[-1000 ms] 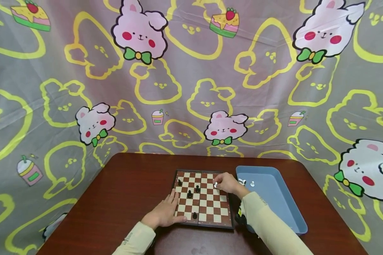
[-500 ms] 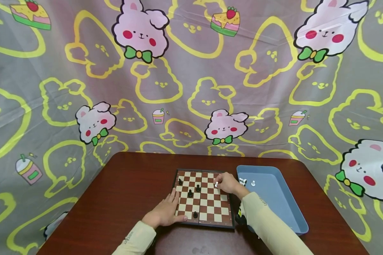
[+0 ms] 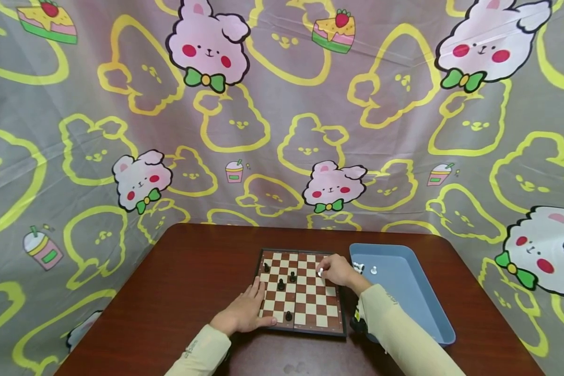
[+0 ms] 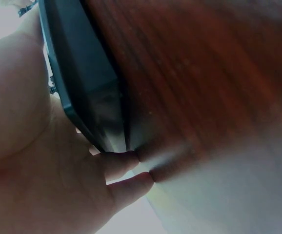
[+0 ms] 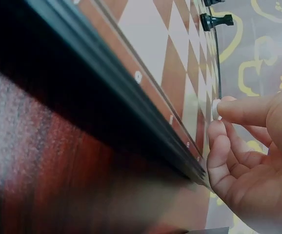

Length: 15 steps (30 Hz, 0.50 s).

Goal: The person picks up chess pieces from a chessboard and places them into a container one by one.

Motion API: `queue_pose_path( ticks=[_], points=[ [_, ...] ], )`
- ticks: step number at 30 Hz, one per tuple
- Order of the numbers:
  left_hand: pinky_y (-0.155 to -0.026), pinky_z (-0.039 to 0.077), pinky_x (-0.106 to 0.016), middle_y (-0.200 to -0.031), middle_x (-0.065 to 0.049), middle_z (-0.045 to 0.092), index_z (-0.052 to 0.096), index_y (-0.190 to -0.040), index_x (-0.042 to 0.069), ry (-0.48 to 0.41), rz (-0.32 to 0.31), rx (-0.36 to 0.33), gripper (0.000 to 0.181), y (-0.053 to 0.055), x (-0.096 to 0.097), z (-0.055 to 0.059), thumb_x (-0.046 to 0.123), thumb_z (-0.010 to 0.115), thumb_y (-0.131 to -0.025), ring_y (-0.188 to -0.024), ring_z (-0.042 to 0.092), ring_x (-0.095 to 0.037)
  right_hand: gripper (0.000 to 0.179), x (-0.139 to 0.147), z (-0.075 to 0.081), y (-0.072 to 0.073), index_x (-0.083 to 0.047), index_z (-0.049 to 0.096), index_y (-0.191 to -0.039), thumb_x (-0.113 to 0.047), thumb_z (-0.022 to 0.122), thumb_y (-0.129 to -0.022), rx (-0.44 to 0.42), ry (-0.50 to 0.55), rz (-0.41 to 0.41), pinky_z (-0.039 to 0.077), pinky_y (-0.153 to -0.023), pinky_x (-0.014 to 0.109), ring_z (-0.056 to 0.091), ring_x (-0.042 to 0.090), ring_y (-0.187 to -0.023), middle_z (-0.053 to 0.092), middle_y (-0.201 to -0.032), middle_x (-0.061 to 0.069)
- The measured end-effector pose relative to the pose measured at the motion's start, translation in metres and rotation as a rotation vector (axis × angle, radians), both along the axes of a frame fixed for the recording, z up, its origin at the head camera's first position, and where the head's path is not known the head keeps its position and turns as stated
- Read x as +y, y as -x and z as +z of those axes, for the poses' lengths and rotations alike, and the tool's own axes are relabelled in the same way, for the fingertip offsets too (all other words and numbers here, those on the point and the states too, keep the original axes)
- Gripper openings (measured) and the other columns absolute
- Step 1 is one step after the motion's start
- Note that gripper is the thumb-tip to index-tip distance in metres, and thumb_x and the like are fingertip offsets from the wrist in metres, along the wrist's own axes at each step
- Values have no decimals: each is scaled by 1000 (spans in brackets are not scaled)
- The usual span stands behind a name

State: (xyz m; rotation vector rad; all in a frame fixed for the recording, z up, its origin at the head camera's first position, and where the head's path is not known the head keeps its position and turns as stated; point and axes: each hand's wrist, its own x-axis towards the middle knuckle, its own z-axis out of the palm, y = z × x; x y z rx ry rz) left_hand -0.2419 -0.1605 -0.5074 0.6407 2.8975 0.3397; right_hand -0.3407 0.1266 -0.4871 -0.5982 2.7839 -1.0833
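Piece (image 3: 320, 273) partly behind right-hand fingers (image 3: 326, 261), type unclear

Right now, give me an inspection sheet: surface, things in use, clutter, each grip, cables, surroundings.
Surface: reddish-brown table.
Things in use: chessboard, four black pieces on its left half; blue tray with white pieces.
Clutter: dark object beside the right sleeve, unclear.
Left grip: rests at the board's near left corner.
Right grip: pinches a white piece at the board's far right.
Cables: nothing seen.
Surroundings: cartoon-print curtain.
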Motion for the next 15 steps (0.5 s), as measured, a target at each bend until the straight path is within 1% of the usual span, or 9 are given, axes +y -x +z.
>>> queue_pose_path(
  ticks=[4,8,11,15],
  points=[
    [-104,32,-50,-152,-29,10,22,-145,-10,6,4,5,103,1,0,0,65,55,-83,-135,25,-42,13,1,7,-1,-4,74,-90,2,64,-84,25,9,18,46,-58,29,56,11,-68,69,-87,4],
    [-104,32,-50,-152,-30,11,22,-145,-10,6,2,8,103,1,0,0,65,55,-84,-135,25,-43,13,1,15,-4,-5,73,-91,0,63,-85,-4,18,4,46,-56,30,56,13,-64,68,-88,4],
    [-103,32,-50,-151,-30,11,23,-145,-10,7,2,7,103,1,0,0,65,55,-84,-135,26,-43,13,4,21,-6,-6,73,-94,-1,63,-87,-11,9,-5,48,-58,31,58,13,-68,67,-90,2],
    [-103,33,-51,-152,-30,11,23,-145,-10,9,3,3,103,1,0,-1,66,55,-83,-135,26,-43,12,9,27,-5,-3,73,-95,-1,64,-87,21,7,7,49,-61,32,59,15,-72,66,-89,4]
  ],
)
